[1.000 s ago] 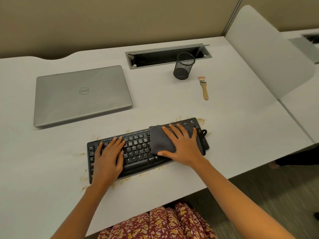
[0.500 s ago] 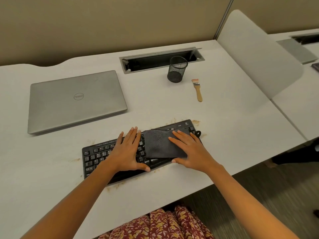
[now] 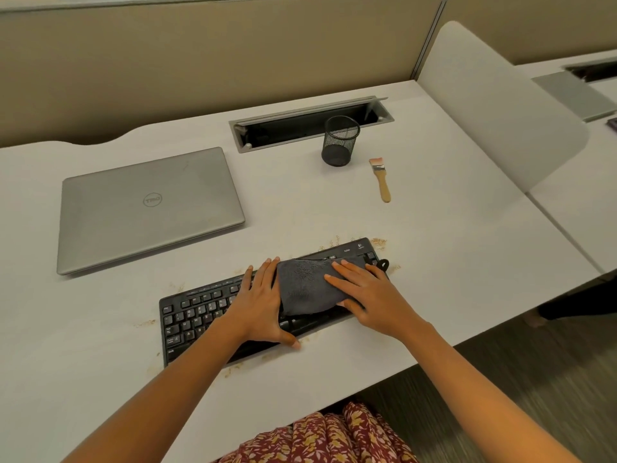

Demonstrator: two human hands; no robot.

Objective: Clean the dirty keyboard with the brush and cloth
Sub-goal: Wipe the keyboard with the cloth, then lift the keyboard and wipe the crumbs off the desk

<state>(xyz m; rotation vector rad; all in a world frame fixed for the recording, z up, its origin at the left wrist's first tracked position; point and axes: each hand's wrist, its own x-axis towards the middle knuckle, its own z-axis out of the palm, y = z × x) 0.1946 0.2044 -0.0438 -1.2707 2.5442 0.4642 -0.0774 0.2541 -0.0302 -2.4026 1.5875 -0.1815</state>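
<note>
Near the front edge of the desk [image 3: 434,262], a black keyboard [image 3: 200,315] lies at a slant, its right end farther back than its left. Brown crumbs [image 3: 379,242] are scattered on the desk by its back right corner, with more along its front edge and off its left end. A dark grey cloth [image 3: 307,285] is spread over the right half of the keys. The right hand [image 3: 370,292] presses flat on the cloth's right part, fingers straight and slightly apart, pointing left and back, gripping nothing. The left hand [image 3: 260,305] rests flat on the middle keys just beside the cloth's left edge, fingers straight and close together, the thumb stretched out to the keyboard's front edge; whether it touches the cloth cannot be told. The brush [image 3: 382,180], with a wooden handle and pale bristles, lies untouched well behind the keyboard toward the desk's back right, bristles pointing to the back. Just left of its bristles stands a black mesh pen cup [image 3: 339,142], in front of an open cable tray [image 3: 310,123] set into the desk near its back edge. A closed silver laptop [image 3: 150,208] lies on the left half of the desk. A white divider panel [image 3: 494,111] rises along the right edge. Red flowered fabric [image 3: 320,439] shows below the front edge.
</note>
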